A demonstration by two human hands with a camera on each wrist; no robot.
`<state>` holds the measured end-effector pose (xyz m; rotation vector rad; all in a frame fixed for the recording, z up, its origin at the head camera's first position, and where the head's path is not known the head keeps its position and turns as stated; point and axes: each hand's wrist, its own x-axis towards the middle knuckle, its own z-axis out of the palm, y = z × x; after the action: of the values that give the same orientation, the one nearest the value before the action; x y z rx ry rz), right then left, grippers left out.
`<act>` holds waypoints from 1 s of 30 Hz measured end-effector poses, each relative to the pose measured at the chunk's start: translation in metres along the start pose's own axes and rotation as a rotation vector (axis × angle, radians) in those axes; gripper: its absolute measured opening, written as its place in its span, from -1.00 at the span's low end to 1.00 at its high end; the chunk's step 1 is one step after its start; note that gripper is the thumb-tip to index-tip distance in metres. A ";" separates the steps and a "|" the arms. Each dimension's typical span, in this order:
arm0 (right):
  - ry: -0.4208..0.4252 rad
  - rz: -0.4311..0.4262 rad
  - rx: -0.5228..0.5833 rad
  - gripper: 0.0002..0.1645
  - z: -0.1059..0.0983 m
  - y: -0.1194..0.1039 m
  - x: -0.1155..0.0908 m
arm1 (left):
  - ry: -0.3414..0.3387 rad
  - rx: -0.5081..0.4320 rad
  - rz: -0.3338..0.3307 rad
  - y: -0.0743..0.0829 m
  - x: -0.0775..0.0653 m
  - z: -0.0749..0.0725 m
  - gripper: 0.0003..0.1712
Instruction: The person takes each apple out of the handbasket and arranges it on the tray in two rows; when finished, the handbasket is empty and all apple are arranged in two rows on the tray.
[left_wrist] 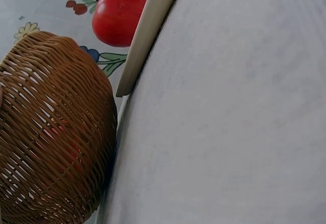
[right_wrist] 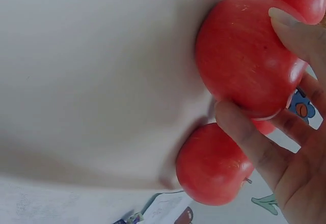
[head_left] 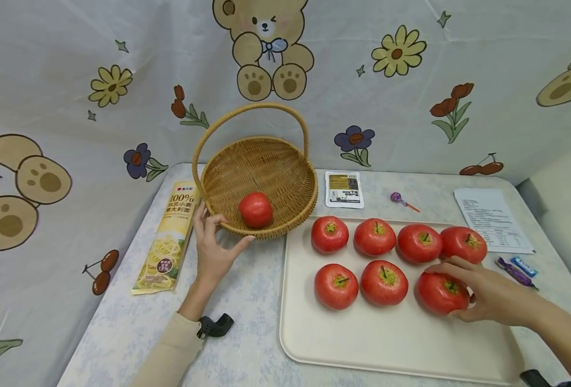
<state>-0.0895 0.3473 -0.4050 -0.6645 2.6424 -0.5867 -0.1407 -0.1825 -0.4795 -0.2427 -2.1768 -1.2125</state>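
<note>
My left hand [head_left: 214,252] grips the near rim of a handled wicker basket [head_left: 285,177], fingers at its left edge and thumb along the front. One red apple [head_left: 255,209] lies inside the basket; in the left wrist view its red shows through the weave [left_wrist: 56,107]. My right hand [head_left: 491,290] holds the front-right apple [head_left: 441,293] on a cream tray [head_left: 387,338]. In the right wrist view, thumb and fingers curl round this apple [right_wrist: 247,56]. Several other red apples [head_left: 336,286] sit in two rows on the tray.
Left of the basket lies a yellow pasta packet [head_left: 165,239]. Behind the tray are a small white packet [head_left: 344,189] and a lollipop [head_left: 404,201]. A printed sheet [head_left: 492,219] and wrapped sweets [head_left: 516,271] lie at the right. A patterned cloth [head_left: 324,118] hangs behind the table.
</note>
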 end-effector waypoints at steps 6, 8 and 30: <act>-0.009 0.042 0.033 -0.03 0.005 -0.001 -0.004 | -0.010 0.001 -0.024 0.001 -0.002 -0.002 -0.29; -0.004 0.050 0.022 0.01 0.005 -0.002 -0.006 | -0.015 0.003 -0.032 0.001 -0.002 -0.003 -0.29; 0.185 -0.232 -0.191 -0.21 -0.025 -0.116 0.069 | -0.015 0.008 -0.018 0.002 0.000 -0.002 -0.28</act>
<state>-0.1147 0.2267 -0.3457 -1.0303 2.8398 -0.4815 -0.1386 -0.1832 -0.4772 -0.2298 -2.2002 -1.2156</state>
